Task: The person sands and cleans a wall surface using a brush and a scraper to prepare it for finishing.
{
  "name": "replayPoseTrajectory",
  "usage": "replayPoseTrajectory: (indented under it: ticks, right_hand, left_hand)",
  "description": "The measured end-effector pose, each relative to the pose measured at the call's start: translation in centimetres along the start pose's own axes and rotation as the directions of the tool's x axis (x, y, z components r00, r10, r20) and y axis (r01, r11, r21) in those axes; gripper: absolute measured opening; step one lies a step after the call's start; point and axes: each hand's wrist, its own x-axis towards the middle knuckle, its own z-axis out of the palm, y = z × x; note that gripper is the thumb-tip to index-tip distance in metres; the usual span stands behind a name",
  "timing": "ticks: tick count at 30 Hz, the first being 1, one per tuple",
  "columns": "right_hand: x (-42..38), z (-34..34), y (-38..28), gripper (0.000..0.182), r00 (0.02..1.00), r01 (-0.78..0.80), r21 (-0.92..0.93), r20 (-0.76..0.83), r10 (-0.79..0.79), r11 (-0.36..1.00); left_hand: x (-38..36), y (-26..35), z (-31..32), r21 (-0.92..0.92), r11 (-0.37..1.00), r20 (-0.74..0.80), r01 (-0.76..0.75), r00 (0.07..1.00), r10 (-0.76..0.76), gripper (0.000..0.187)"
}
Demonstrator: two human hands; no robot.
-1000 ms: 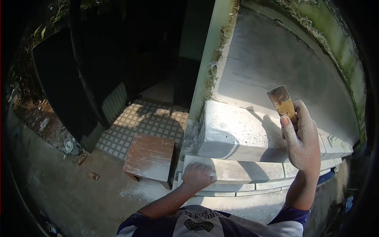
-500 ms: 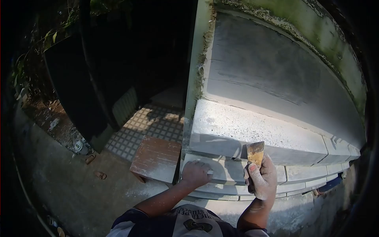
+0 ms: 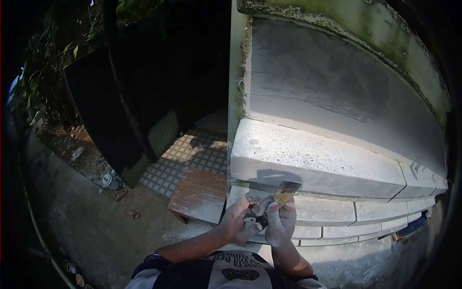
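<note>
In front of my chest my two dusty hands are close together, over the pale block wall (image 3: 332, 212). A putty knife (image 3: 285, 193), its wide flat blade stained yellowish and grey, is gripped in my right hand (image 3: 281, 225) with the thumb along its front and the blade tilted up to the right. My left hand (image 3: 235, 222) is closed at the lower end of the knife, beside my right fingers. Greyish, powder-covered stuff shows between the hands, and I cannot tell what the left fingers hold.
A white, speckled ledge (image 3: 308, 149) runs along the top of the blocks, below a grey plastered wall panel (image 3: 317, 72). To the left stands a low brown wooden stool (image 3: 199, 195), near a tiled floor (image 3: 180, 154) and a dark doorway. Sandals (image 3: 133, 214) lie on the concrete.
My left hand has come up from the block wall to meet my right hand. The right hand has moved left and down, tilting the putty knife's blade further right.
</note>
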Motion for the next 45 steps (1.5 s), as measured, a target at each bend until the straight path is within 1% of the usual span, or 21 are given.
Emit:
replayPoseTrajectory:
  ticks: [2, 5, 8, 11, 14, 17, 20, 23, 26, 29, 32, 35, 37, 38, 39, 42, 43, 45]
  right_hand:
    - [0.3, 1.2, 0.5, 0.032, 0.99, 0.144, 0.035, -0.004, -0.144, 0.989]
    - [-0.7, 1.6, 1.0, 0.03, 0.995, 0.083, 0.016, -0.057, -0.082, 0.996]
    - [-1.2, 2.0, 0.9, 0.029, 0.987, 0.03, -0.077, -0.157, -0.042, 0.997]
    - [-1.0, 0.9, 1.0, 0.028, 0.999, 0.023, -0.198, -0.029, -0.03, 0.98]
    - [-1.5, 2.2, 1.0, 0.026, 0.978, -0.208, -0.065, 0.007, 0.209, 0.976]
    - [-0.7, 3.9, 3.0, 0.027, 0.995, 0.052, -0.109, 0.093, -0.042, 0.993]
    - [-0.2, 4.7, 3.1, 0.032, 0.978, -0.159, -0.071, 0.121, 0.167, 0.985]
    - [0.3, 5.9, 2.7, 0.041, 0.97, -0.193, 0.028, 0.158, 0.187, 0.981]
    - [1.0, 6.7, 1.9, 0.046, 0.951, -0.217, 0.017, 0.228, 0.208, 0.976]
    - [1.8, 7.8, 1.5, 0.045, 0.918, -0.347, 0.228, 0.282, 0.279, 0.91]
    - [2.7, 7.7, 3.1, 0.045, 0.884, -0.388, 0.142, 0.337, 0.324, 0.911]
    - [4.3, 10.1, 2.7, 0.045, 0.923, -0.242, 0.221, 0.353, 0.154, 0.945]
    - [5.7, 11.4, 4.3, 0.045, 0.951, -0.147, 0.302, 0.306, 0.051, 0.942]
    - [6.3, 12.1, 5.5, 0.045, 0.962, -0.099, 0.339, 0.274, 0.003, 0.936]
    - [6.8, 12.8, 6.5, 0.044, 0.98, -0.079, 0.367, 0.201, 0.005, 0.927]
    - [9.6, 14.7, 7.4, 0.043, 0.987, 0.042, 0.478, 0.116, -0.111, 0.877]
    - [10.4, 15.6, 7.0, 0.042, 0.994, 0.053, 0.49, 0.054, -0.091, 0.87]
    - [12.1, 16.4, 7.3, 0.043, 0.989, 0.142, 0.437, -0.029, -0.144, 0.888]
  left_hand:
    - [0.3, 0.4, -0.4, 0.128, 0.991, 0.046, -0.032, 0.999, 0.026, 0.07]
    - [-0.5, 1.8, -0.8, -0.071, 0.991, 0.006, 0.113, 0.994, -0.113, 0.071]
    - [-0.5, 3.5, -2.8, 0.15, 0.972, 0.065, 0.179, 0.98, -0.191, 0.055]
    - [0.0, 5.6, -4.5, 0.323, 0.944, 0.055, 0.068, 0.994, -0.09, 0.039]
    - [-0.1, 6.0, -4.9, 0.31, 0.95, 0.003, 0.045, 0.999, -0.049, 0.041]
    - [-2.3, 5.1, -4.0, 0.364, 0.931, -0.169, 0.008, 0.984, 0.058, 0.04]
    - [-3.5, 3.9, -4.1, 0.234, 0.968, -0.291, 0.095, 0.956, -0.023, 0.041]
    - [-1.3, 5.7, -5.3, 0.272, 0.959, -0.271, 0.083, 0.963, -0.007, 0.033]
    - [1.2, 6.8, -6.8, 0.48, 0.874, -0.219, -0.083, 0.953, 0.211, 0.033]
    - [0.4, 7.7, -7.7, 0.455, 0.88, -0.227, 0.136, 0.973, -0.033, 0.033]
    - [0.7, 8.4, -9.0, 0.417, 0.878, -0.253, 0.234, 0.958, -0.135, 0.034]
    - [1.7, 8.4, -11.2, 0.376, 0.894, -0.208, 0.242, 0.963, -0.173, 0.042]
    - [3.1, 7.6, -13.0, 0.418, 0.889, -0.165, 0.186, 0.978, -0.127, 0.042]
    - [3.7, 7.2, -14.0, 0.434, 0.887, -0.139, 0.159, 0.984, -0.109, 0.042]
    - [4.7, 7.4, -15.0, 0.425, 0.888, -0.104, 0.179, 0.983, -0.148, 0.042]
    - [7.9, 5.3, -17.1, 0.416, 0.909, -0.056, 0.029, 0.998, -0.006, 0.044]
    - [8.7, 4.8, -17.9, 0.406, 0.913, -0.04, 0.045, 0.999, -0.031, 0.04]
    - [10.2, 4.5, -19.1, 0.389, 0.917, -0.013, 0.085, 0.996, -0.086, 0.033]
